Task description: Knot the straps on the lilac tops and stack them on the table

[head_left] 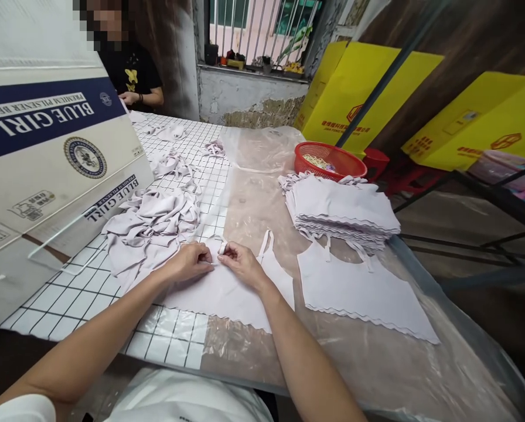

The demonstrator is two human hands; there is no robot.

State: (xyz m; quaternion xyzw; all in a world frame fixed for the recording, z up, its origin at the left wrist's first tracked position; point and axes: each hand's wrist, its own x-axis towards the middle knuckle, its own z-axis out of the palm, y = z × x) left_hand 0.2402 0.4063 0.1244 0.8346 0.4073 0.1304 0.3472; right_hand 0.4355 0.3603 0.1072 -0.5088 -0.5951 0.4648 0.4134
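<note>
A pale lilac camisole top (227, 296) with a wavy hem lies flat on the table in front of me. My right hand (244, 264) pinches one of its thin straps near the neckline. Close beside it, my left hand (191, 261) has its fingers curled at the top edge of the same garment; what they grip is hidden. The other strap (266, 243) stands up loosely to the right. Another such camisole (363, 287) lies spread to the right, below a neat stack of camisoles (345, 205). A crumpled heap of lilac garments (157, 220) is at the left.
A large Blue Girl carton (55, 135) stands along the left side. A red plastic basket (328, 161) sits behind the stack. Clear plastic sheeting (254, 205) covers part of the gridded tabletop (170, 340). Yellow boxes (363, 88) and another person (133, 76) are farther back.
</note>
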